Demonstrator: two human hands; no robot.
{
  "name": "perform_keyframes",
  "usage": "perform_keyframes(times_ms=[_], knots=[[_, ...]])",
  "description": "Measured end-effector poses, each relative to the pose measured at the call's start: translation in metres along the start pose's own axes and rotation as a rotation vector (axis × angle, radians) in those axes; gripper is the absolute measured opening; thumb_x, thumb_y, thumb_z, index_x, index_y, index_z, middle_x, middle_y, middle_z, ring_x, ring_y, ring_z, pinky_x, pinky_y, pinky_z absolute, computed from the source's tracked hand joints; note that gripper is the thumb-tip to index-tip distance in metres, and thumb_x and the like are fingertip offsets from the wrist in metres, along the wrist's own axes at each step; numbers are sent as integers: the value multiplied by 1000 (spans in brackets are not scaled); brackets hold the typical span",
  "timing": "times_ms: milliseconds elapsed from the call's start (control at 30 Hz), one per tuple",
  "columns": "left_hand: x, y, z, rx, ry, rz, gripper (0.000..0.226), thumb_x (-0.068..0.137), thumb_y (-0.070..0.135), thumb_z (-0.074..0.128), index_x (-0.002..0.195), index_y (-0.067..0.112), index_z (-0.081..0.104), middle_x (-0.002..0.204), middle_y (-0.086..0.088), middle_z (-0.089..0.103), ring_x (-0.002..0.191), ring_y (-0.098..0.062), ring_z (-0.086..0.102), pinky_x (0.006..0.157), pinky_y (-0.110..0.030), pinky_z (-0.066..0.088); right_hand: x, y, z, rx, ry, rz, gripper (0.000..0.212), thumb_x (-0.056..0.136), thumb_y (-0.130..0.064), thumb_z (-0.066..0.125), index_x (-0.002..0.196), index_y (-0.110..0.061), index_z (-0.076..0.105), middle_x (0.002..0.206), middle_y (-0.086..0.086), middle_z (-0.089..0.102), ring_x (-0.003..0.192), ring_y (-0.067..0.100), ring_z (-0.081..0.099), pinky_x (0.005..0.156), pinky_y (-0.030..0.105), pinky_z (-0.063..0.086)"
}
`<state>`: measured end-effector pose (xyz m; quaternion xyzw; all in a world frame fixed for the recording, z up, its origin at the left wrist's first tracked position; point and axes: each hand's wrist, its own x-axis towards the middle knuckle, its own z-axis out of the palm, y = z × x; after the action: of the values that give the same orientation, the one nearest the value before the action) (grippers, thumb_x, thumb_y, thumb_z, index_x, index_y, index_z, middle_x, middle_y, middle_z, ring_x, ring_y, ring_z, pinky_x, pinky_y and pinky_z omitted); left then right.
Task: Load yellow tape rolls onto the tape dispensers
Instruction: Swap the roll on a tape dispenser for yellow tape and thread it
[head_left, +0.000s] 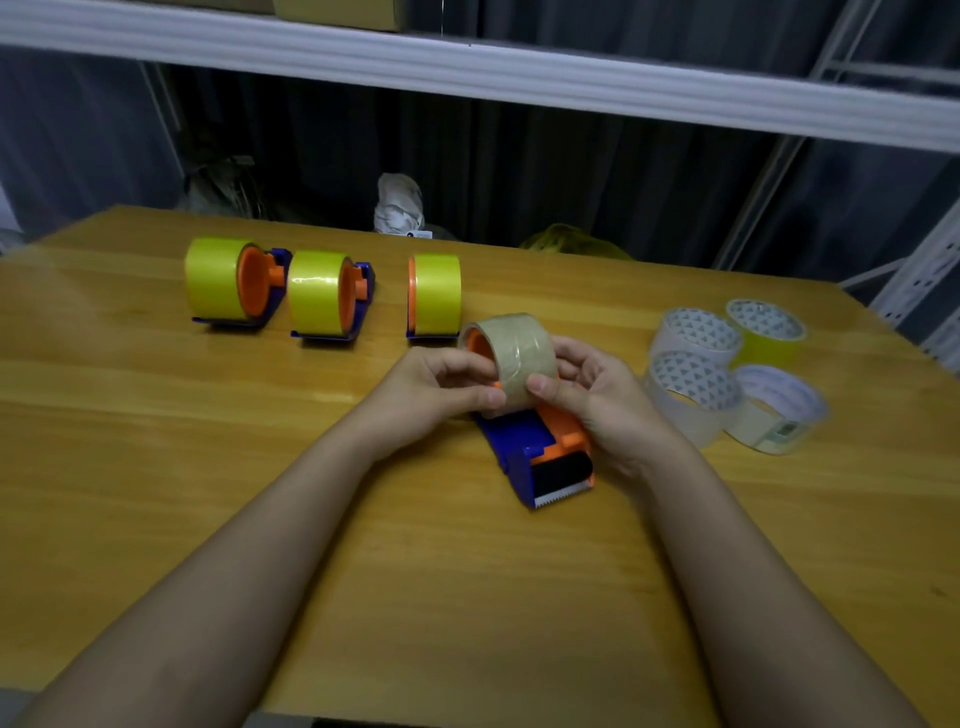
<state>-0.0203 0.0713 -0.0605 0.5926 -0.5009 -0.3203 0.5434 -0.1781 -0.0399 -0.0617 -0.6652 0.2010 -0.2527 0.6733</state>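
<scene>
A blue and orange tape dispenser (524, 441) lies on the wooden table (156, 467) in front of me, its toothed blade toward me. A clear brownish tape roll (519, 348) sits on its orange hub. My left hand (441, 389) pinches the roll from the left, and my right hand (597, 395) grips it from the right, thumb on its face. Three more dispensers stand in a row behind, each carrying a yellow tape roll (213, 278) (317, 293) (436, 293). One loose yellow roll (766, 338) lies at the right.
Three clear tape rolls (696, 332) (691, 395) (779, 410) lie beside the loose yellow one at the table's right. A white shelf beam (519, 73) crosses above the table's far edge. A crumpled white bag (397, 205) sits behind the table.
</scene>
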Motion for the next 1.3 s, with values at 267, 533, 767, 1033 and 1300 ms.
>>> perform_keyframes(times_ms=[267, 533, 767, 1033, 1300], knots=[[-2, -3, -8, 36, -30, -18, 17, 77, 10, 71, 90, 22, 70, 99, 1, 70, 91, -4, 65, 79, -16, 51, -1, -1, -2, -10, -80, 8, 38, 73, -11, 66, 110, -13, 59, 97, 3, 73, 95, 16, 68, 81, 24, 55], [-4, 0, -9, -30, -114, -53, 16, 76, 6, 69, 86, 19, 72, 92, 6, 72, 92, -7, 66, 76, -16, 50, -3, -4, -11, -4, -172, 78, 39, 74, -9, 64, 113, -7, 61, 101, 7, 72, 97, 19, 68, 83, 25, 55], [-5, 4, -11, -70, -181, -61, 19, 76, 2, 68, 79, 21, 72, 84, 10, 73, 87, -4, 68, 71, -15, 51, 0, 0, -13, 16, -186, 98, 64, 58, -19, 87, 112, 2, 59, 100, 11, 71, 94, 22, 68, 80, 27, 56], [-5, 4, -16, -97, -250, -82, 19, 68, 7, 69, 70, 24, 76, 81, 3, 73, 83, -9, 68, 70, -18, 52, -2, -3, -11, 41, -234, 112, 39, 68, 0, 72, 105, -1, 61, 95, 10, 71, 89, 20, 69, 83, 30, 56], [-7, 7, -18, -87, -280, -67, 18, 64, 12, 69, 70, 28, 77, 81, 7, 73, 85, -6, 67, 72, -17, 51, -2, -3, -7, 42, -252, 106, 74, 46, -25, 95, 107, 2, 62, 97, 12, 71, 90, 22, 69, 81, 31, 58]])
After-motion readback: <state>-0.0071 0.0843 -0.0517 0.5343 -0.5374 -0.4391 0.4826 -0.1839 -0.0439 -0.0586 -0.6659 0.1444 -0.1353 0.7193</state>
